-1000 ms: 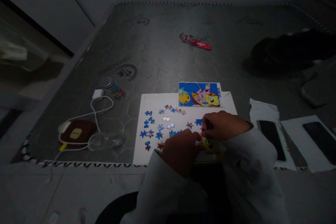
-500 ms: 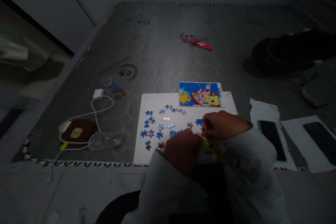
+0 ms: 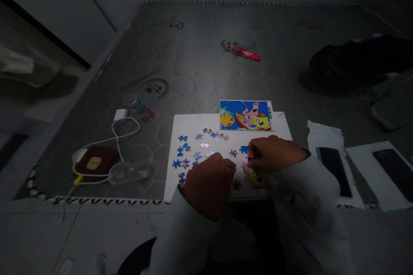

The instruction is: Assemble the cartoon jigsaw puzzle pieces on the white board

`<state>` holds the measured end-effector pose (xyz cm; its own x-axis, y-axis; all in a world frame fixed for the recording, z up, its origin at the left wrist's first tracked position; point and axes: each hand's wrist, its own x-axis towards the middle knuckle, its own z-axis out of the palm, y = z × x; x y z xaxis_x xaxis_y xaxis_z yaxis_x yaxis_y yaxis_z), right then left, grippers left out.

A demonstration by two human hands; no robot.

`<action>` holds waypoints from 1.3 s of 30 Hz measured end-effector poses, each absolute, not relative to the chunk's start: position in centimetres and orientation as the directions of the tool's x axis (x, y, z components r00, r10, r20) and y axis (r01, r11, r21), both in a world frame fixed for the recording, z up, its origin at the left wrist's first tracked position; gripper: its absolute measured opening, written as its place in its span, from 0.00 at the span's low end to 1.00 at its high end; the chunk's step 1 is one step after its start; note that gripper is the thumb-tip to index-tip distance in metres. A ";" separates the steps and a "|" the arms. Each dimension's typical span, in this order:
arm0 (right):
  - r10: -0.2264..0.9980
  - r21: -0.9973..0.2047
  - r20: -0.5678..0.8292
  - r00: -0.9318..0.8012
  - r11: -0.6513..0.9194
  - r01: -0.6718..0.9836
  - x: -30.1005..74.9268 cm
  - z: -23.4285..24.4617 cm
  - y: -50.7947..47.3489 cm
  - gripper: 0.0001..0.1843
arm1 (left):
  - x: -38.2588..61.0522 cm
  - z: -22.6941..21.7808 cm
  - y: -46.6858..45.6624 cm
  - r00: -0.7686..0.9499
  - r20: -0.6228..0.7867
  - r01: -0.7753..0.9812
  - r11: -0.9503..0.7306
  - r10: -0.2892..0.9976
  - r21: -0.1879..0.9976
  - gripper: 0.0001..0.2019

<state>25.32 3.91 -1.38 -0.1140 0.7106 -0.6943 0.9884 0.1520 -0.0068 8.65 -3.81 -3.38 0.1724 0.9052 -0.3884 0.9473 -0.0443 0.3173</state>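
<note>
My right hand [image 3: 275, 153] is closed, with thumb and finger pinched at the edge of a puzzle piece by the top of a joined cartoon section [image 3: 258, 178]. That section shows a yellow character and lies partly under the hand. A blue puzzle piece [image 3: 244, 149] sits just left of the right fingertips. My left hand [image 3: 209, 184] is curled closed over the white board [image 3: 170, 180], apart from the right hand; whatever its fingers hold is hidden. Loose puzzle pieces [image 3: 183, 147] lie scattered on the board's left half. A single piece [image 3: 237, 184] rests between the hands.
A cartoon picture card [image 3: 245, 116] lies across the board's back edge. At the left are a small tube [image 3: 140, 107], a white cable [image 3: 118, 137], a brown case [image 3: 97, 163] and a clear bottle [image 3: 130, 172]. Two phones [image 3: 334, 172] lie rightward. A red wrapper [image 3: 241, 51] is farther back.
My left hand has moved left, away from the right fingertips, uncovering the joined section's left edge and a loose piece. My right hand has barely moved.
</note>
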 end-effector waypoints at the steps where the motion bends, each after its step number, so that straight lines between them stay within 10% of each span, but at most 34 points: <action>1: 0.712 -0.008 -0.693 -0.115 0.152 0.988 25.3 -1.4 3.9 0.09 | 8.6 -3.3 -3.8 0.176 -0.392 0.950 -0.052 0.903 0.307 0.13; 39: 0.782 0.007 -0.623 -0.024 0.037 0.999 28.1 -0.3 2.6 0.08 | 8.4 -2.8 -3.7 0.291 -0.522 0.927 -0.102 0.802 0.361 0.09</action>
